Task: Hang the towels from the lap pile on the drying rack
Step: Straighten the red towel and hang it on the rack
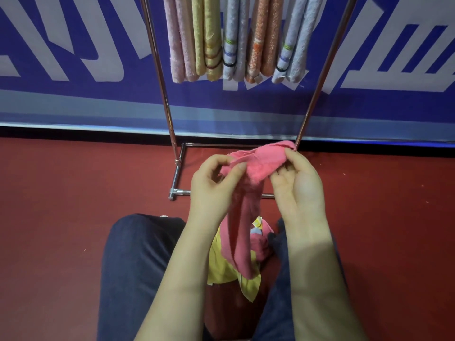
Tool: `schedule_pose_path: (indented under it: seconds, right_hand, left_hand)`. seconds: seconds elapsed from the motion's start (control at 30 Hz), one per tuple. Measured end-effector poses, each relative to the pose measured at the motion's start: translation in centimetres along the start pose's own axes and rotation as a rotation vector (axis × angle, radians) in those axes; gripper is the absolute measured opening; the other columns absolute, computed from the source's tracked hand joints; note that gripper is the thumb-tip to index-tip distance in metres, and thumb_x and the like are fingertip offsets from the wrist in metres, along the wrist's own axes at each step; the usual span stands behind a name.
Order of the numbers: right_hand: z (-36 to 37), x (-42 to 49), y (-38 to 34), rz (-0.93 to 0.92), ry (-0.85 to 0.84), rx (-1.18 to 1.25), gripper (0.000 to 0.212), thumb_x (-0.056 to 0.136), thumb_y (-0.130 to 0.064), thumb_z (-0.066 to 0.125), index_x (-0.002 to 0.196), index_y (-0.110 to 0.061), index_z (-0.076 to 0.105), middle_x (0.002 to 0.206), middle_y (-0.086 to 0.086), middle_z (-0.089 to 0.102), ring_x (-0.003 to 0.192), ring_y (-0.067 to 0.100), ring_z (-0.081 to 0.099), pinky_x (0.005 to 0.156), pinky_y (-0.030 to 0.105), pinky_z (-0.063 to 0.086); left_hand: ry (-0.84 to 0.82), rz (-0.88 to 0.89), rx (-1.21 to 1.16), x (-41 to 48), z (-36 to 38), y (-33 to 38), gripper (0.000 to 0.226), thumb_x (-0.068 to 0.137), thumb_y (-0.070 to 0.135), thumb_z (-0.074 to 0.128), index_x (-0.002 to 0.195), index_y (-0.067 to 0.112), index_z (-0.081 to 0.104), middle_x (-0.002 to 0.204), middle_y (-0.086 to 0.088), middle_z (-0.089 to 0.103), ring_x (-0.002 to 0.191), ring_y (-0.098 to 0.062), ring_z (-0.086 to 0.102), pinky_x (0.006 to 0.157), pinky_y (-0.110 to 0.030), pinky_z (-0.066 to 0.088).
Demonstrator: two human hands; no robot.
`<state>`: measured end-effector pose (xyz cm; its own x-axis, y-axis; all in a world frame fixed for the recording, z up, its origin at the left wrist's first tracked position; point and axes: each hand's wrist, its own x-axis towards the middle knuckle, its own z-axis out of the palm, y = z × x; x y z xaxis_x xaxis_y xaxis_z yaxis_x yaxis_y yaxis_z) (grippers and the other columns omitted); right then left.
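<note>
Pink terry towel (261,163) is up in front of the chrome tube drying rack (176,191), over the rack's bottom frame and well below the row of towels on it. You hold it by its top edge with both hands. Your left hand (211,190) pinches the left end of this edge between the thumb and the curled fingers. Your right hand (298,185) grasps the right end, with the thumb on the near side and the fingertips folded under the cloth. Between the two hands the edge is bunched and not stretched flat. The rest of the towel hangs down as a narrow twisted strip, on your side of the rack, and its lower end lies on the pile of yellow and pink towels (221,269) in your lap. This pile rests between your legs in dark blue jeans (133,267), near the rack's foot.

At the top of the rack, five folded towels hang side by side and close together: a light pink one (179,45), a yellow one (209,45), a pale grey one with coloured stripes (234,45), an orange one (263,45) and a second pale grey striped one (293,45). The rack stands on a dark red floor (73,193). Behind the rack there is a blue wall banner with large white shapes (73,99).
</note>
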<state>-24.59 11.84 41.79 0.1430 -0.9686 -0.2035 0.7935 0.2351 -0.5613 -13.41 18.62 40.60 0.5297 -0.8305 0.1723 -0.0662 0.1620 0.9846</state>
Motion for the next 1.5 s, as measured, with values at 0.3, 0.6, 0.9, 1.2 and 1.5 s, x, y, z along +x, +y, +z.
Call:
schedule_pose_path:
  seconds: [0.3,0.6,0.9,1.2,1.5]
  right_hand:
    - [-3.0,0.3,0.5,0.125,0.143,-0.828,0.019,0.078,-0.002,0.065,0.086,-0.014,0.052,0.068,0.003,0.053,0.054,0.010,0.045,0.056,0.024,0.041]
    - [-4.3,1.8,0.7,0.255,0.082,-1.034,0.025,0.082,-0.039,0.071,0.096,-0.021,0.061,0.099,-0.003,0.063,0.095,0.011,0.060,0.084,0.035,0.052]
    - [-3.6,4.4,1.1,0.491,-0.219,-1.299,0.051,0.076,-0.063,0.063,0.105,-0.021,0.064,0.078,-0.001,0.059,0.062,0.011,0.052,0.062,0.028,0.042]
    - [-5.0,3.6,1.7,0.614,-0.474,-1.093,0.018,0.096,-0.011,0.052,0.102,-0.001,0.065,0.089,0.014,0.060,0.071,0.017,0.056,0.061,0.026,0.053]
    - [-3.6,4.4,-0.8,0.105,-0.087,-0.709,0.022,0.080,0.014,0.061,0.073,-0.006,0.054,0.059,0.003,0.062,0.056,0.011,0.060,0.059,0.019,0.054]
  left_hand:
    - [-0.061,0.046,-0.009,0.1,-1.4,0.1,0.018,0.087,-0.002,0.065,0.084,0.016,0.062,0.073,0.014,0.062,0.070,0.002,0.057,0.070,-0.013,0.046]
    - [-0.191,0.036,-0.047,0.0,-2.3,0.8,0.015,0.088,-0.005,0.062,0.084,0.010,0.059,0.077,0.004,0.061,0.071,0.001,0.057,0.068,-0.011,0.047]
    - [-0.409,0.026,-0.068,0.0,-3.0,1.6,0.012,0.088,-0.008,0.059,0.087,0.004,0.056,0.084,-0.002,0.061,0.075,-0.003,0.058,0.071,-0.016,0.049]
    - [-0.394,0.018,-0.102,0.4,-3.0,2.0,0.015,0.087,-0.007,0.059,0.087,0.007,0.057,0.085,0.005,0.063,0.079,-0.003,0.059,0.072,-0.016,0.049]
    - [-0.072,0.019,0.208,1.2,-3.8,0.9,0.017,0.090,0.004,0.062,0.082,0.019,0.059,0.074,0.008,0.058,0.064,0.003,0.052,0.057,-0.011,0.043]
